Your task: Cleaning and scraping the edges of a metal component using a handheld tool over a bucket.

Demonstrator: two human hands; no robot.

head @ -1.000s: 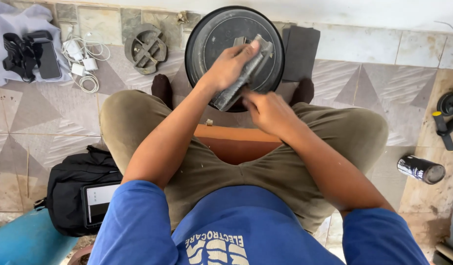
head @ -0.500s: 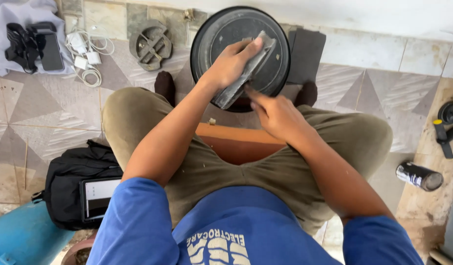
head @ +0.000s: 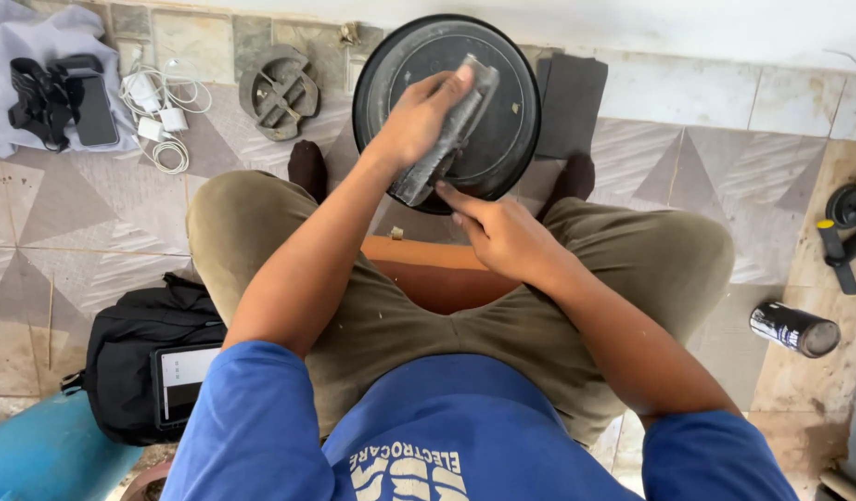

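Note:
A round black disc stands on edge on the tiled floor between my feet. My left hand is shut on a folded grey abrasive sheet and presses it flat against the disc's face. My right hand rests at the disc's lower rim, fingers pointing to the rim just under the sheet, holding nothing else. I sit on a brown wooden stool, knees spread to either side.
A dark flat sheet leans behind the disc. A round metal part, white charger cables and a grey cloth with a phone lie far left. A black bag with a tablet sits near left, a dark spray can right.
My left hand and the grey sheet have shifted only slightly across the disc's face. My right hand stays at the lower rim.

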